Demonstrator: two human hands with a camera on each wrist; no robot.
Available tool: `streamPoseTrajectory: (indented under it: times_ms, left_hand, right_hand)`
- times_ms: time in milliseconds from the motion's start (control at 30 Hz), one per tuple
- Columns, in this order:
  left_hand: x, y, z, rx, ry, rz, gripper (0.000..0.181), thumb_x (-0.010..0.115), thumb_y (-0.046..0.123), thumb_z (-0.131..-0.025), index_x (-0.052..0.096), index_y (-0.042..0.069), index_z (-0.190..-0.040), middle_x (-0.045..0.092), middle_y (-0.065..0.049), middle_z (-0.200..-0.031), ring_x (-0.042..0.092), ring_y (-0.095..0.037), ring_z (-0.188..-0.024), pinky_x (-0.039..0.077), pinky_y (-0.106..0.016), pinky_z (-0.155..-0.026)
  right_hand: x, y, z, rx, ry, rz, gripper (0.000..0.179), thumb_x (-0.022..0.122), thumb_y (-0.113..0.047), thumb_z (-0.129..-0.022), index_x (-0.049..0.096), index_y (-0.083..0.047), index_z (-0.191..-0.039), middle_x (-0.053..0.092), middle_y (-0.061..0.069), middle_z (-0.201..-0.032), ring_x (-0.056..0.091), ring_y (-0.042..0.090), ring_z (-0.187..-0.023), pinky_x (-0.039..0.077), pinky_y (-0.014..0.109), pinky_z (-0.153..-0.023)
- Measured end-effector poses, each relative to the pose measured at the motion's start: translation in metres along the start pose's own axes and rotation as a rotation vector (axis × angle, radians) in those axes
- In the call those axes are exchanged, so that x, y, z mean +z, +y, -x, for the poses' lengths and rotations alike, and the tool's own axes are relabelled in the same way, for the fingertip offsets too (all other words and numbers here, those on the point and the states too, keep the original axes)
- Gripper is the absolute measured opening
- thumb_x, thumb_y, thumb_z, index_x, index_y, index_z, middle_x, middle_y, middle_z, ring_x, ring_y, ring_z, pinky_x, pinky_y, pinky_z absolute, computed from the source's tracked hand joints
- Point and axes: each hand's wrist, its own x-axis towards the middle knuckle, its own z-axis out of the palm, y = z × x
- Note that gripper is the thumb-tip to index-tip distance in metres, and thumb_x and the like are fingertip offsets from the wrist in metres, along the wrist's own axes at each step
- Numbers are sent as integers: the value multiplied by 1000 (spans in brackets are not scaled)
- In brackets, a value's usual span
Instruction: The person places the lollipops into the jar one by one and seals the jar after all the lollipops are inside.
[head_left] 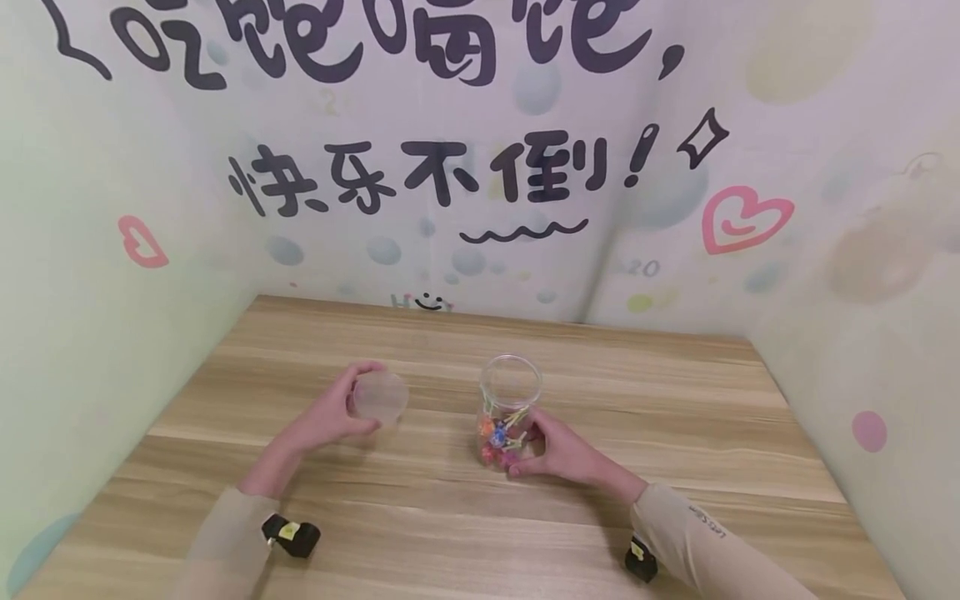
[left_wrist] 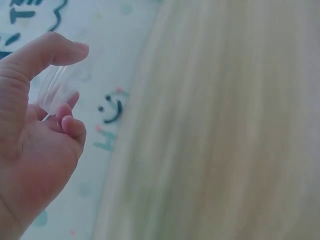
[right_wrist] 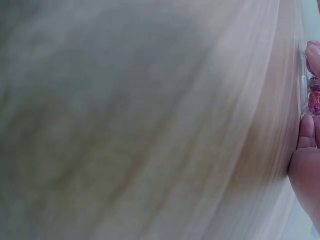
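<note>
In the head view my left hand [head_left: 341, 408] grips a round, clear lid [head_left: 381, 397] by its edge, thumb on the near side and fingers on the far side. The left wrist view shows the same lid [left_wrist: 59, 90] between the thumb and curled fingers of my left hand [left_wrist: 40, 125]. To the right, an uncovered clear jar [head_left: 510, 383] stands upright on the table. Wrapped lollipops [head_left: 497, 435] in several colours lie in its lower half, sticks pointing up and sideways. My right hand [head_left: 558, 450] holds the jar low on its right side, partly hiding it.
The wood-grain table [head_left: 450, 533] meets a printed white backdrop [head_left: 360, 267] at the back and at both sides. A small black device [head_left: 292, 536] is strapped at my left wrist, another black device [head_left: 641, 560] at my right.
</note>
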Motion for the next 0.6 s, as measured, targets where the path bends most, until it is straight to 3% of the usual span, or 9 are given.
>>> streamPoseTrajectory:
  times_ms: [200, 400, 600]
  left_hand:
    - [-3, 22, -10, 68, -61, 112, 76, 74, -4, -76, 39, 5, -143, 44, -29, -135, 52, -39, -113, 54, -32, -85]
    - [-4, 38, -14, 134, -137, 250, 75, 72, 0, -82, 36, 5, -148, 38, -31, -141, 51, -44, -117, 56, -30, -85]
    - [-2, 52, -21, 153, -193, 372, 78, 67, -4, -82, 31, 5, -151, 35, -25, -145, 52, -34, -120, 59, -32, -87]
  right_hand:
    - [-1, 0, 0, -6, 0, 22, 48, 88, -29, -72, 56, -15, -105, 64, 4, -115, 60, 11, -103, 51, 23, -90]
    - [-1, -1, 1, -4, 5, 23, 49, 88, -31, -72, 56, -16, -106, 64, 3, -116, 60, 11, -102, 51, 23, -89]
    - [-1, -2, 2, -7, 6, 13, 48, 88, -30, -73, 56, -15, -106, 64, 3, -117, 60, 11, -103, 51, 23, -89]
